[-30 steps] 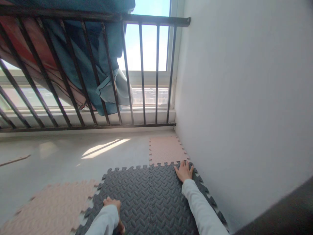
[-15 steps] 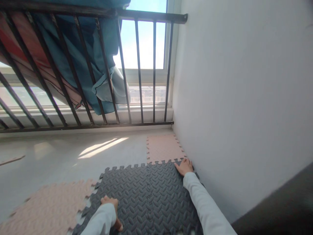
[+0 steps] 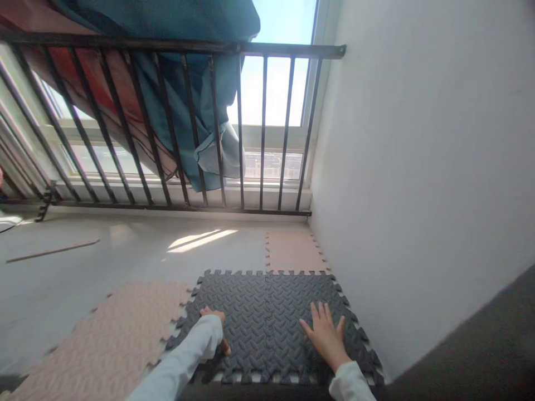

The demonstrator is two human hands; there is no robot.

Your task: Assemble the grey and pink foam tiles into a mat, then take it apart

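Two dark grey foam mat tiles (image 3: 246, 301) with jagged interlocking edges lie side by side on the floor, a seam running between them. My left hand (image 3: 216, 327) rests on the left grey tile near its left edge, thumb stretched apart from the fingers. Over the right grey tile is my right hand (image 3: 328, 337), palm down with fingers spread; whether it touches the surface I cannot tell. A pink foam tile (image 3: 296, 252) meets the far edge of the right grey tile, beside the wall. Neither hand holds anything.
More pink foam matting (image 3: 121, 328) lies to the left, with a narrow gap before the grey tiles. A white wall (image 3: 418, 167) rises on the right. Ahead stands a dark metal railing (image 3: 184, 210) with bedding (image 3: 167, 100) draped over it. A thin strip (image 3: 52, 252) lies on the floor.
My right hand has drawn back from the far right corner of the grey tile, its fingers now spread. My left hand stays on the left tile. The view has shifted left and widened.
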